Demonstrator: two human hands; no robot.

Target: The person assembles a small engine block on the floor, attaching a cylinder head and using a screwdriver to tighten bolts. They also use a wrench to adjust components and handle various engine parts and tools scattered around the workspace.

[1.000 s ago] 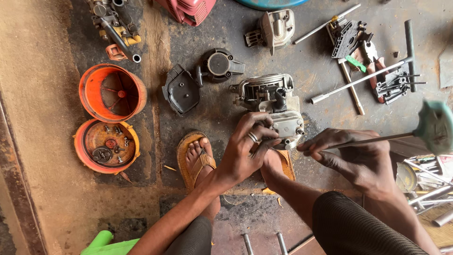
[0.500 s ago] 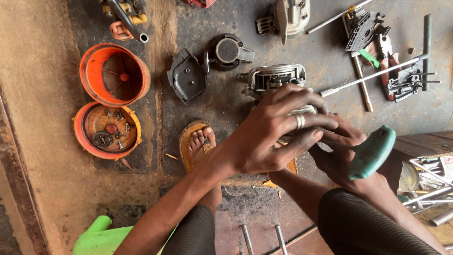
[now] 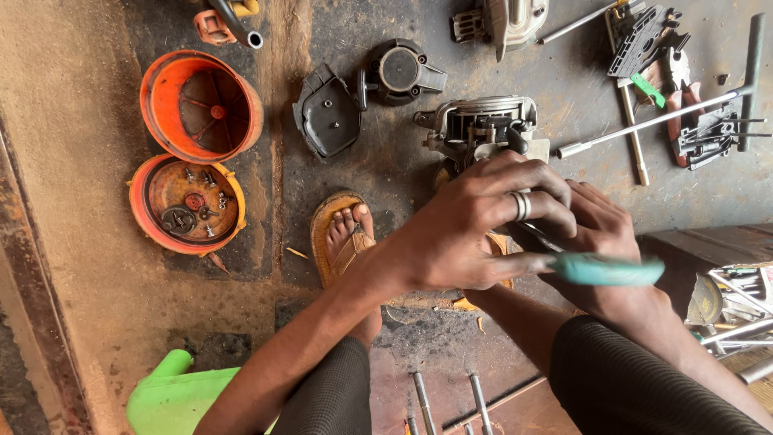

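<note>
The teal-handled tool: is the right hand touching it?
Touching. The head view shows the right hand closed around the teal-handled tool, whose handle sticks out past the fingers.

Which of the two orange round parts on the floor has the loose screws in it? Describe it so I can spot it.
Look to the left of the sandalled foot, where two orange round housings sit one above the other in the view on the dirty floor. The lower orange housing is the shallow one, holding small screws and a dark gear-like piece. The upper orange housing is deeper, with ribs and no loose parts.

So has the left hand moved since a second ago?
Yes. The left hand has gone right, off the side of the small engine to lie over the right hand, which holds a teal-handled tool.
</note>
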